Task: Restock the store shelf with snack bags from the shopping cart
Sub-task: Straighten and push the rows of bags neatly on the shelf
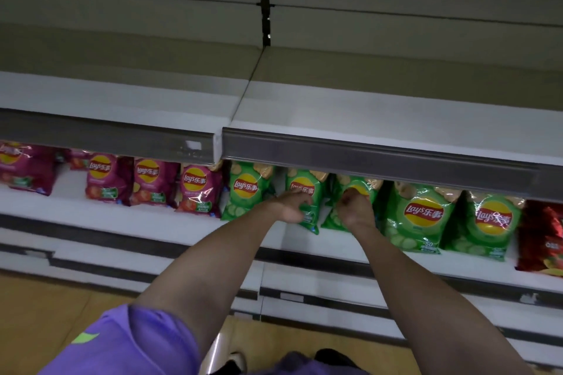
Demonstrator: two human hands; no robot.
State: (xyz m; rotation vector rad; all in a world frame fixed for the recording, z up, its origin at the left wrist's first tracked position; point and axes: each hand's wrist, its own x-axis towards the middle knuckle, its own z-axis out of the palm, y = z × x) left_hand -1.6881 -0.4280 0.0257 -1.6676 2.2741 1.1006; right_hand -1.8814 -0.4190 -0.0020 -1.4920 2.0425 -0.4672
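- Shelf work, lower tier: the white metal shelf (182, 222) carries a standing row of glossy plastic crisp bags, and both hands are in among the green ones.
- Magenta crisp bags (154, 181) stand at 9 o'clock of the hands, well apart, not in play.
- Left hand (291, 207): fingers loosely spread and half curled against the front of the second green crisp bag (309, 201), which sits just at 1 o'clock of the palm. Touching, but a firm grip does not show.
- Right hand (356, 207): fingers curled round the front of the third green crisp bag (355, 184), whose top shows at 12 o'clock above the knuckles. Appears to be gripping it.
- Larger green crisp bags (420, 216) stand at 3 o'clock, just beside the right wrist; a red crisp bag (545, 237) is farther out.
- Judgement on the step: seat each bag upright, logo forward, base flush with its neighbours; press lightly, since air-filled bags topple and crush.
- Shopping cart is out of view, save perhaps a pale bar at 6 o'clock.
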